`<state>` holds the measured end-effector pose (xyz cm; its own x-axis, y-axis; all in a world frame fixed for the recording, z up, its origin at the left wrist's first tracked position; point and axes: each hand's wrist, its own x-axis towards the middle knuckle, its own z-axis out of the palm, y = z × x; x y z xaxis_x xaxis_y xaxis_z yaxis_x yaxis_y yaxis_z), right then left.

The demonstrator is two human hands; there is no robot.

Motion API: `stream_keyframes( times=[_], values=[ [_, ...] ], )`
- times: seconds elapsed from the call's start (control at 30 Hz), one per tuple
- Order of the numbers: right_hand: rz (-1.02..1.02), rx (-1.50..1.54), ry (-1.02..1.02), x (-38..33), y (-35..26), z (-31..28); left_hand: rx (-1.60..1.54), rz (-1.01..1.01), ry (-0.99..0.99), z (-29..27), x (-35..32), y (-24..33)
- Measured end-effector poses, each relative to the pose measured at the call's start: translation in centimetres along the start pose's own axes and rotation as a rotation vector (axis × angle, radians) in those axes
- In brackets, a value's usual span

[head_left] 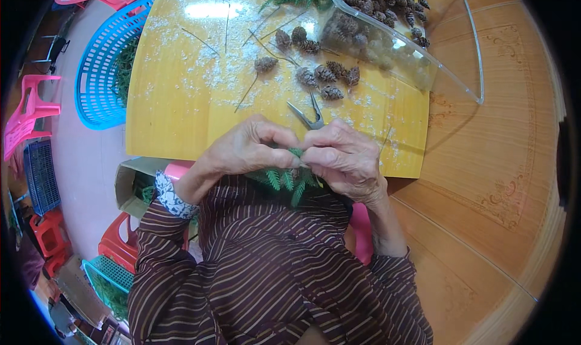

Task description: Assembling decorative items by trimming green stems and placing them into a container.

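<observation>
Left hand (pixel 257 145) and right hand (pixel 348 160) are pinching a green sprig (pixel 284 179) between their fingers (pixel 322 157), seemingly fastening it, the next move needing steady pressure.

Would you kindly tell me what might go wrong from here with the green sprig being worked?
The green sprig, pinched between left hand and right hand by the near edge of the yellow table, might drop toward the lap if the fingertips slip.

The pliers lie open close to the right hand and could be knocked.
</observation>
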<state>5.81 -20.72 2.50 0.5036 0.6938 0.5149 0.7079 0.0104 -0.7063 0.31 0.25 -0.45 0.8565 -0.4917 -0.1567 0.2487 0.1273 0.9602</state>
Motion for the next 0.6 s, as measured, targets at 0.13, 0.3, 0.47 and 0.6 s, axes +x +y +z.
stream_keyframes(
  times=[0.13, 0.3, 0.47, 0.6],
  values=[
    [0.136, 0.037, 0.041, -0.2, -0.1, 0.4, 0.054, 0.035, 0.079, 0.8, 0.1, 0.2],
    [0.399, 0.037, 0.132, -0.5, -1.4, 1.1, 0.093, 0.018, 0.193, 1.6, 0.3, 0.1],
    [0.553, 0.067, 0.165, -0.7, -1.6, 1.5, 0.041, 0.036, 0.283, 2.2, 0.3, 0.2],
    [0.427, 0.317, 0.135, -0.7, -0.1, 1.4, -0.144, -0.097, 0.209, 1.3, 0.2, 0.7]
  ],
)
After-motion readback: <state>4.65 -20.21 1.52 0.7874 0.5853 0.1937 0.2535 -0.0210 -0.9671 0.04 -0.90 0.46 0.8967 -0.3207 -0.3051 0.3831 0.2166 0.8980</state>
